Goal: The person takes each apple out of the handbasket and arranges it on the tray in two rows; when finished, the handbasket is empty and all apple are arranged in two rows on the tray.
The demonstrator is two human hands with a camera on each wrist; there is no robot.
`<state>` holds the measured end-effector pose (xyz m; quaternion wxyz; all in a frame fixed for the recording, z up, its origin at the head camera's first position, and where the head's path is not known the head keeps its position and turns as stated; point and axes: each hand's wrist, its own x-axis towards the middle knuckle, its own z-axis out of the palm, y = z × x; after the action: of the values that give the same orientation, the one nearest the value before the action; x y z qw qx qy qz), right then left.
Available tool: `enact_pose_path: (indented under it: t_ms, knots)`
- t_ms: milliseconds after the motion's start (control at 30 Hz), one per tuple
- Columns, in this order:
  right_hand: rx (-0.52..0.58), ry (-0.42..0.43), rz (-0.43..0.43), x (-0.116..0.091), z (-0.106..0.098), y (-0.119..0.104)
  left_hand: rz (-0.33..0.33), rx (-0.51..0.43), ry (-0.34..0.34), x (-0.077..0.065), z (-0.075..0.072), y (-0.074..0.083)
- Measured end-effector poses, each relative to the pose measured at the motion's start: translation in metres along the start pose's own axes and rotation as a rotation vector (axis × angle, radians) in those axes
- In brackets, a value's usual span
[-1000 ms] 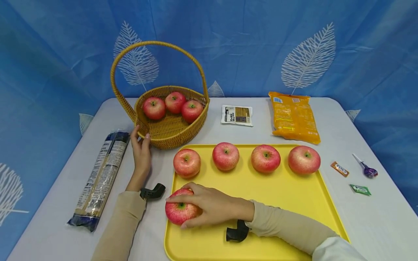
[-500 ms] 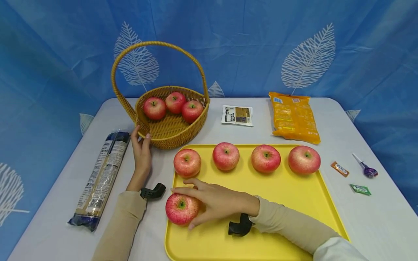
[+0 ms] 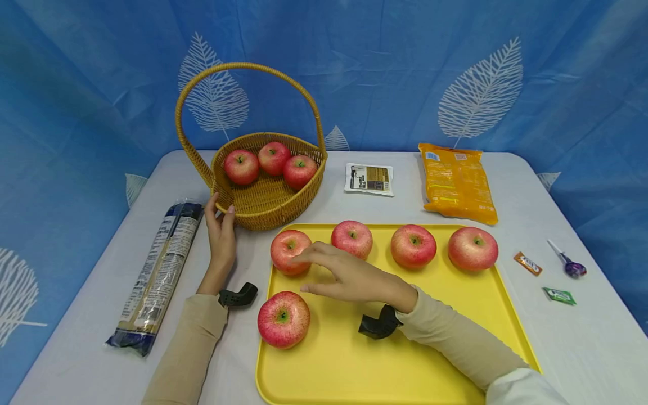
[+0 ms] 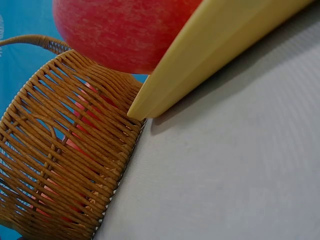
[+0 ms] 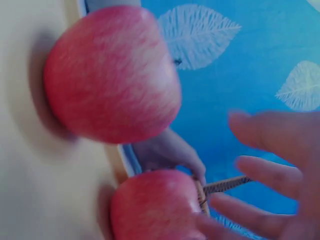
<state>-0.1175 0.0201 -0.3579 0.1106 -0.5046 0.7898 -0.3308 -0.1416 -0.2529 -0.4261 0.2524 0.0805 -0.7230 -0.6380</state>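
Note:
My left hand (image 3: 221, 239) touches the near left rim of the wicker basket (image 3: 268, 216), its fingers fairly straight. Inside the basket sit three red apples (image 3: 241, 167). My right hand (image 3: 349, 273) hovers over the yellow tray (image 3: 395, 343) with fingers spread and nothing in them. Its fingertips overlap the back-left apple (image 3: 285, 253) in the head view; the right wrist view shows these fingers (image 5: 270, 175) beside an apple (image 5: 155, 207). Closer to me, another apple (image 3: 283, 319) rests alone at the tray's left edge. Three more apples (image 3: 413, 246) line the tray's back edge.
A long clear-and-blue packet (image 3: 157, 275) lies left of my left arm. Behind the tray are a small white-and-brown sachet (image 3: 369, 179) and an orange bag (image 3: 458, 183). On the right lie a lollipop (image 3: 573, 267) and two small wrapped sweets (image 3: 527, 262).
My right hand has let go of the front-left apple and moved up and back toward the back-left apple. That front apple stays on the tray. The left hand keeps its place at the basket.

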Motion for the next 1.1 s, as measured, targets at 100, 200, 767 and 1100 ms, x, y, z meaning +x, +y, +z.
enact_pose_path:
  t_ms: [100, 200, 767, 1100]
  knots:
    - [-0.036, 0.122, -0.009, 0.007, 0.004, 0.004, 0.001, 0.006, 0.0, 0.0, 0.0, -0.001]
    - [-0.05, 0.198, 0.016, 0.015, 0.009, 0.007, 0.0, 0.005, -0.002, 0.0, 0.0, 0.0]
    - [-0.08, 0.158, 0.203, 0.039, 0.024, 0.018, -0.002, 0.019, 0.0, -0.002, 0.0, -0.002]
    - [-0.14, 0.184, 0.224, 0.04, 0.025, 0.017, 0.004, 0.017, -0.005, -0.001, -0.001, 0.0]
